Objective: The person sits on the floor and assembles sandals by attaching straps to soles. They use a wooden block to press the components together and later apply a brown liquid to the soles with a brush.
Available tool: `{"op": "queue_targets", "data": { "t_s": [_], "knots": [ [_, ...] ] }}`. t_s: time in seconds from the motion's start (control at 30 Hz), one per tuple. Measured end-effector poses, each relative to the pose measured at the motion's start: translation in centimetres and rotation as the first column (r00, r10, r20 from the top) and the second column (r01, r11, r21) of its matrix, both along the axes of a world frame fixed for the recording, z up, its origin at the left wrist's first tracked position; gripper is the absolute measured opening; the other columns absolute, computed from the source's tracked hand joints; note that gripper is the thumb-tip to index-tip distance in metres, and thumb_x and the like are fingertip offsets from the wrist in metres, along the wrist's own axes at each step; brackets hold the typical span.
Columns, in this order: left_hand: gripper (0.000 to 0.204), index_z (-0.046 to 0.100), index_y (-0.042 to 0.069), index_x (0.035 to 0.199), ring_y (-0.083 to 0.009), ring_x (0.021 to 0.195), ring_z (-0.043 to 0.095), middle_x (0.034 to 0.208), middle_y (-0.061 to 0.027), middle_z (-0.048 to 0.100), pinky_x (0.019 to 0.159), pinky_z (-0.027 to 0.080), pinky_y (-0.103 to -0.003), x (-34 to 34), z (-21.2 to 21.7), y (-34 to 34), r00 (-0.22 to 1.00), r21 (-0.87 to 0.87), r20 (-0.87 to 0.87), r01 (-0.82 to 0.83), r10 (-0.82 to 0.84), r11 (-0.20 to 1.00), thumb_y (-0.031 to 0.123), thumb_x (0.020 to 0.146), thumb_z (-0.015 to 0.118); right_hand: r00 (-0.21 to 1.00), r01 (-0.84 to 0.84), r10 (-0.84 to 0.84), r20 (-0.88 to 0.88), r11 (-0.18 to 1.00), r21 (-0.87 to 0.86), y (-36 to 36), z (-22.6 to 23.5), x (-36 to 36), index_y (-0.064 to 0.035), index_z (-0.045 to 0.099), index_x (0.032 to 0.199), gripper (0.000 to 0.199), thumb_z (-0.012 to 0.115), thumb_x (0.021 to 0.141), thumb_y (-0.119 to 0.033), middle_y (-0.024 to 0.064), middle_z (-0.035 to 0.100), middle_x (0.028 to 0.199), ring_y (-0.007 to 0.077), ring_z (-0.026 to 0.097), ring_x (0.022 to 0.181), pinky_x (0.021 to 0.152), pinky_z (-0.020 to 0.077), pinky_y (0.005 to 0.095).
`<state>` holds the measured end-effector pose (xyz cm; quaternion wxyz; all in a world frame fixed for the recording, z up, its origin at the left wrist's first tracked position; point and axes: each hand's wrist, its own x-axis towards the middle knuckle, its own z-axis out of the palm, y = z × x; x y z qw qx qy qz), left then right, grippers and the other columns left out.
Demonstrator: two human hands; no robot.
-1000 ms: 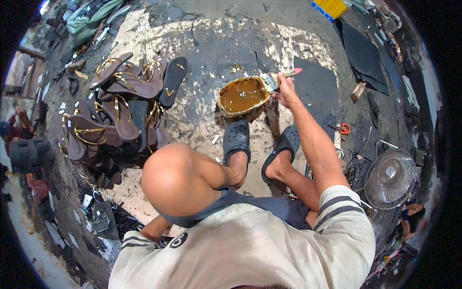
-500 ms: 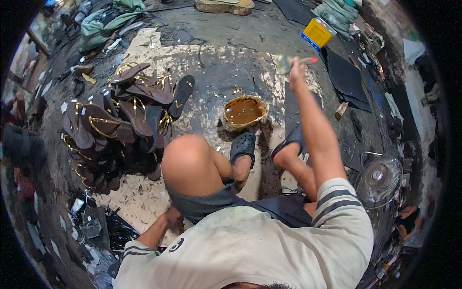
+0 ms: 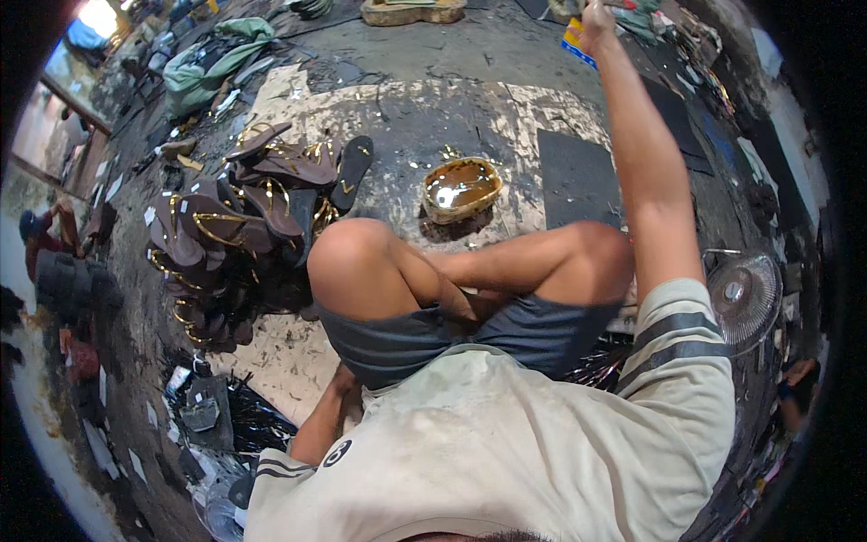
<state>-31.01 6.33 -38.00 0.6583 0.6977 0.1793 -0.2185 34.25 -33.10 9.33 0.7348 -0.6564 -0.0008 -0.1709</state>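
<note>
My right arm stretches far forward and to the right. At its end my right hand is closed on what looks like a brush with a red handle end, cut by the upper edge. Just beside and behind that hand shows part of a yellow and blue tin. My left hand is down beside my left thigh, near the cardboard, its fingers hidden. Ahead of my crossed legs stands a bowl with a crusted rim, holding shiny brown liquid, likely glue.
Brown flip-flops with gold straps are heaped at the left. A black sheet lies right of the bowl. A fan stands at the right, a green sack at the far left, and a wooden block at the far middle.
My right hand has reached farther forward and right with the brush, up to the tin. My right leg has folded in, and both feet are tucked away. The left hand stays low.
</note>
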Motion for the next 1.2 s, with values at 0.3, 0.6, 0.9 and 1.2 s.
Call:
{"op": "queue_targets", "data": {
  "t_s": [0.3,0.6,0.9,1.2],
  "knots": [
    [0.031,0.062,-0.002,0.118,-0.0268,0.097,0.063,0.100,-0.0137,0.068,0.087,0.049,-0.040,13.8,15.7,7.1,0.817,0.501,0.576,-0.386,0.035,0.775,0.014,0.093,0.054,0.867,-0.085,0.104,-0.488,0.995,0.061,-2.8,-17.8,-8.4,-0.0185,0.061,0.117,0.034,0.047,0.102,-0.045,-0.0003,0.066,0.109,0.0129,0.061,0.089,0.062,0.0468,0.0333],
    [0.087,0.014,0.003,0.154,-0.0340,0.143,0.031,0.157,-0.0216,0.029,0.116,0.028,-0.043,41.2,18.3,-14.5,0.921,-0.138,-0.027,-0.389,0.389,0.911,0.058,0.097,0.049,0.683,-0.247,0.157,-0.714,0.969,-0.024,2.5,-37.6,-8.4,-0.0079,0.058,0.112,0.039,0.055,0.098,-0.045,0.0057,0.062,0.094,0.0147,0.057,0.070,0.052,0.0460,0.0314],
    [0.078,0.053,0.003,0.137,-0.0396,0.134,0.046,0.140,-0.0271,0.050,0.111,0.035,-0.048,47.7,17.3,-8.2,0.920,0.588,0.193,0.169,-0.340,0.791,0.064,0.089,0.057,0.572,-0.019,0.351,-0.742,0.910,0.415,1.2,-35.6,-16.8,-0.0143,0.058,0.115,0.032,0.050,0.102,-0.043,0.0028,0.066,0.097,0.0150,0.063,0.073,0.047,0.0404,0.0309],
    [0.036,0.073,0.021,0.112,-0.0352,0.103,0.068,0.110,-0.0147,0.072,0.087,0.054,-0.049,47.2,30.8,26.3,0.997,0.969,-0.058,0.070,0.058,-0.237,0.041,0.082,0.070,0.869,0.142,0.040,-0.493,0.934,0.327,1.5,-30.9,-16.3,-0.0074,0.057,0.113,0.034,0.056,0.100,-0.039,0.0043,0.063,0.107,0.0151,0.060,0.090,0.076,0.0483,0.0308]
  ]
}}
